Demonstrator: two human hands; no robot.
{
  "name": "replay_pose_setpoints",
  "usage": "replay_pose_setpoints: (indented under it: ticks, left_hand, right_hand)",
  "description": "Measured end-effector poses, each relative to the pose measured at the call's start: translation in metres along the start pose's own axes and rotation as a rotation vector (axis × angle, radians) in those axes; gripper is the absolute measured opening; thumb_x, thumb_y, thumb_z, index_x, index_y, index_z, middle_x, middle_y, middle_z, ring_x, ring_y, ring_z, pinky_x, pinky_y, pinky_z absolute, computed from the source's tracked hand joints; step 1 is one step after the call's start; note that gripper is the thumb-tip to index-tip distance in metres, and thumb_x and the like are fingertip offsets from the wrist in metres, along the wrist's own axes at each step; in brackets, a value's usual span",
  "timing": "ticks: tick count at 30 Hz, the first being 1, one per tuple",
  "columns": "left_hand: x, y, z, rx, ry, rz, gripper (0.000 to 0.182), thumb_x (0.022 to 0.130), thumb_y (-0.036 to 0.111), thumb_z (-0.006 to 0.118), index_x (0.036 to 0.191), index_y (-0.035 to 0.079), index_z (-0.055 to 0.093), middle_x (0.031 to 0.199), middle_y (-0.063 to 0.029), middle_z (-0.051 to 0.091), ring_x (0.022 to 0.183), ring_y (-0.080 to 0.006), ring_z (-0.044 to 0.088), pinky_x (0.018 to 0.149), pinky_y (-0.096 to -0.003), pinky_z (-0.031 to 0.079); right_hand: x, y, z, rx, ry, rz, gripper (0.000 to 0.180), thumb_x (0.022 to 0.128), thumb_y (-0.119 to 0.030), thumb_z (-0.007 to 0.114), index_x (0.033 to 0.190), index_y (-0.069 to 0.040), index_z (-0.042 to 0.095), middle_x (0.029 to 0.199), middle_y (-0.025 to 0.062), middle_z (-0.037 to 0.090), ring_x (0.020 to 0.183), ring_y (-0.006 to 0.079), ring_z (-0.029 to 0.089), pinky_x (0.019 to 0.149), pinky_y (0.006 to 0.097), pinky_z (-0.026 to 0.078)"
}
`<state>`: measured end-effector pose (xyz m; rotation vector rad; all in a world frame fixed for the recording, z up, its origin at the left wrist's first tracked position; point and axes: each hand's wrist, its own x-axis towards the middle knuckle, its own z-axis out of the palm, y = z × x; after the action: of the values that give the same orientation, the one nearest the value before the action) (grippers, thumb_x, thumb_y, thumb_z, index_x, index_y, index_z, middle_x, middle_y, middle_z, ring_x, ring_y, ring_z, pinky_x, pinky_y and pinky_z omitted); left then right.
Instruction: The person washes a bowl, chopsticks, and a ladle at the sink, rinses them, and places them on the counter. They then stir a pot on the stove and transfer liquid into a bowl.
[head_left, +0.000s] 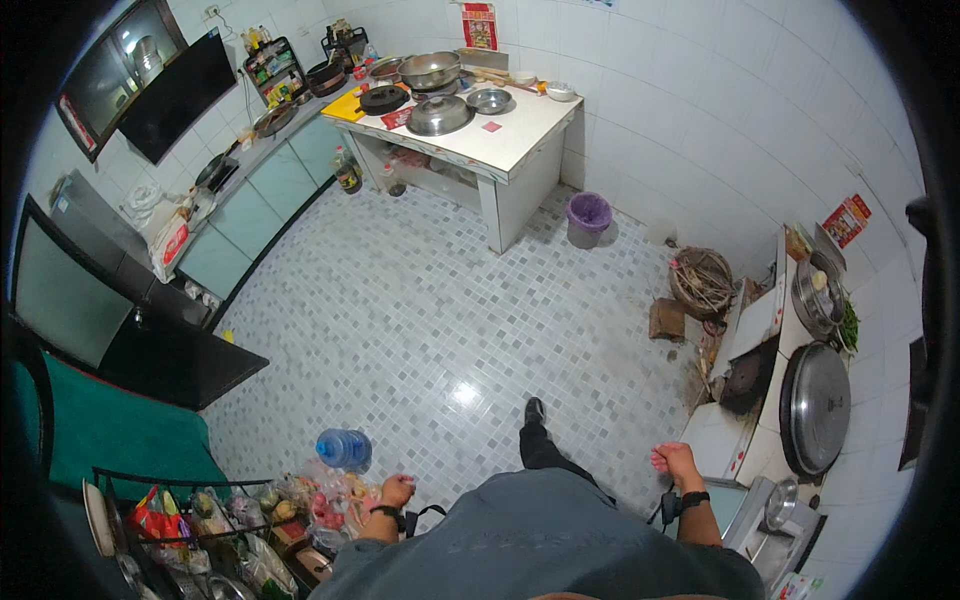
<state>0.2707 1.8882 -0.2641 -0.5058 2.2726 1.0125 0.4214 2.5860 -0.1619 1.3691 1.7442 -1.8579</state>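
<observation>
My left hand hangs low beside my body, its back towards the camera and its fingers partly hidden. Close by are clear plastic bags of produce and, lying on the tiled floor, a large blue water bottle. On the other side my right hand is curled with nothing visible in it. It hovers near the front of a tiled cooking stove. A big round metal lid covers the wok on that stove. One black shoe shows ahead of me on the floor.
A white tiled table carries steel basins and a domed lid. A purple bin stands by the wall, and a basket of sticks beside the stove. At left, a dark-framed door juts out near a loaded black rack.
</observation>
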Motion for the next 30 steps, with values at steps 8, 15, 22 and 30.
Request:
replay_pose_setpoints:
  ticks: [8, 15, 22, 30]
  left_hand:
    - [0.01, -0.015, -0.007, -0.416, 0.074, -0.484, 0.02, 0.08, 0.003, 0.072, 0.099, 0.003, 0.064, 0.085, -0.0129, 0.069, 0.064, -0.0252, 0.064, 0.051, -0.0382, 0.05]
    - [0.071, 0.053, -0.023, -0.723, 0.209, -0.451, 0.021, 0.083, 0.003, 0.071, 0.102, 0.005, 0.062, 0.08, -0.01, 0.067, 0.064, -0.0235, 0.065, 0.052, -0.0357, 0.05]
    - [0.206, 0.096, -0.067, -0.2, 0.017, -0.319, 0.016, 0.087, 0.008, 0.071, 0.1, 0.006, 0.064, 0.08, -0.0074, 0.067, 0.065, -0.0203, 0.064, 0.054, -0.0326, 0.05]
    - [0.416, 0.171, -0.275, 0.109, -0.031, -0.021, 0.011, 0.09, 0.013, 0.071, 0.098, 0.006, 0.066, 0.079, -0.0044, 0.067, 0.066, -0.0167, 0.063, 0.055, -0.029, 0.049]
  right_hand:
    - [0.154, -0.199, 0.148, -0.286, -0.382, -0.03, 0.026, 0.092, -0.021, 0.068, 0.111, -0.003, 0.07, 0.094, 0.0049, 0.071, 0.082, 0.0136, 0.066, 0.063, 0.0324, 0.057]
    - [0.253, -0.347, 0.309, -0.806, -0.73, -0.144, 0.033, 0.09, -0.031, 0.069, 0.113, -0.006, 0.069, 0.097, 0.0041, 0.069, 0.085, 0.0155, 0.064, 0.067, 0.0337, 0.058]
    - [0.313, -0.43, 0.42, -1.007, -0.856, 0.041, 0.049, 0.091, -0.04, 0.068, 0.127, -0.008, 0.063, 0.116, 0.0098, 0.066, 0.103, 0.0224, 0.063, 0.081, 0.0396, 0.059]
    - [0.328, -0.517, 0.528, -0.914, -0.72, 0.353, 0.052, 0.098, -0.046, 0.058, 0.128, -0.005, 0.063, 0.123, 0.0159, 0.066, 0.108, 0.0321, 0.064, 0.088, 0.0459, 0.058]
